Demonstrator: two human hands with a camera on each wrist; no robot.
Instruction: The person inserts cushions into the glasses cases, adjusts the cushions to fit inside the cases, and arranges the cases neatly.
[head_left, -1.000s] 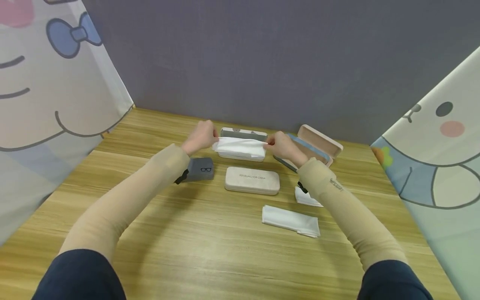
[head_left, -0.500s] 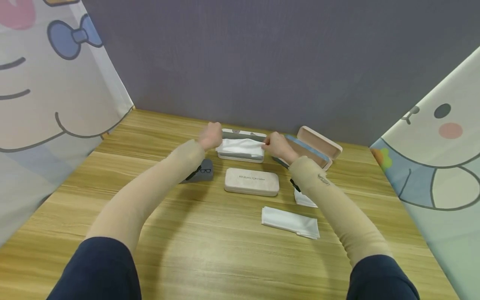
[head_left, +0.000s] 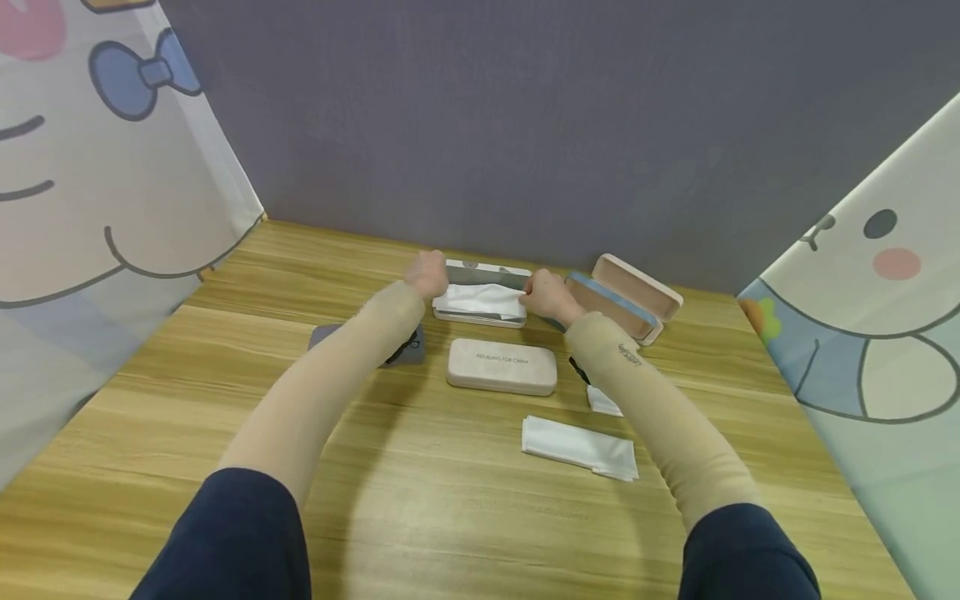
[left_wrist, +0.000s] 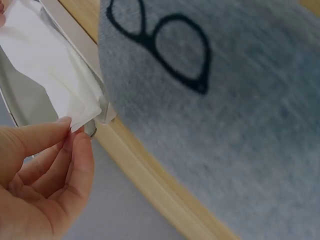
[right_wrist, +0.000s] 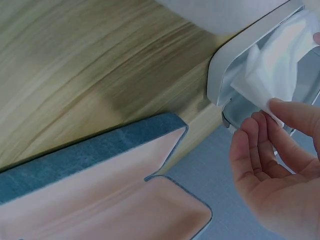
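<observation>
A folded white cloth [head_left: 480, 298] lies in an eyeglass case [head_left: 480, 320] whose lid stands up at the back. My left hand [head_left: 427, 275] pinches the cloth's left end; the left wrist view shows thumb and finger on its corner. At the other end, my right hand [head_left: 550, 297] pinches a corner, clear in the right wrist view where the cloth [right_wrist: 275, 75] hangs into the case. Part of the grey interior shows around the cloth. Nearest my left forearm is a grey eyeglass case [left_wrist: 200, 130] with a glasses print.
A closed pale case [head_left: 502, 367] with lettering lies in front. To the right, an open blue case [right_wrist: 95, 150] has a pink lining; near it stands the raised pink lid [head_left: 637, 285]. Two folded white cloths lie at the front right, one cloth [head_left: 579, 447] fully visible. A grey partition rises behind.
The cloth, at first stretched across the case, has been lowered into it and now sags. My left hand has moved right and slightly toward me; my right hand has come slightly nearer too.
</observation>
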